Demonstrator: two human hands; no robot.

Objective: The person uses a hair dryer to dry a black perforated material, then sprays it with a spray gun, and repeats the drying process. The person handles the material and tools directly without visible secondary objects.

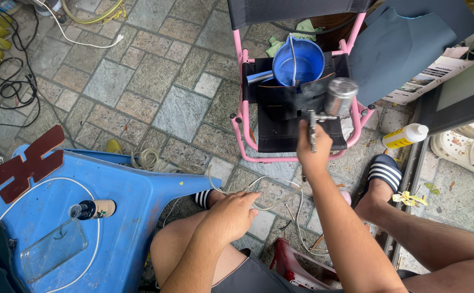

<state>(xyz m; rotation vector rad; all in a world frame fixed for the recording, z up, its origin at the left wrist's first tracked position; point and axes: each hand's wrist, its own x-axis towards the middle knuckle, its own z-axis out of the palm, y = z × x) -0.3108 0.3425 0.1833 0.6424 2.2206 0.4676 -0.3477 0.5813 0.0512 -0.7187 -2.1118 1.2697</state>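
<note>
**Spray gun held over the pink chair**

The right hand [314, 145] is closed around a spray gun [323, 111], its metal cup at one o'clock from the hand, above the black piece [294, 116] lying on the pink chair [243, 116]. The left hand [231, 214], at seven o'clock from the right, rests loosely curled on the knee, holding nothing. A blue bucket [299, 62] sits at twelve o'clock.

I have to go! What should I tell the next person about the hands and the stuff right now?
Right hand: holds a spray gun with a metal cup, raised over the black piece on the pink chair.
Left hand: empty, resting on the knee.
Blue bucket sits on the chair behind the piece.
A small bottle lies on the blue stool.
Whether spraying has begun can't be told.
</note>
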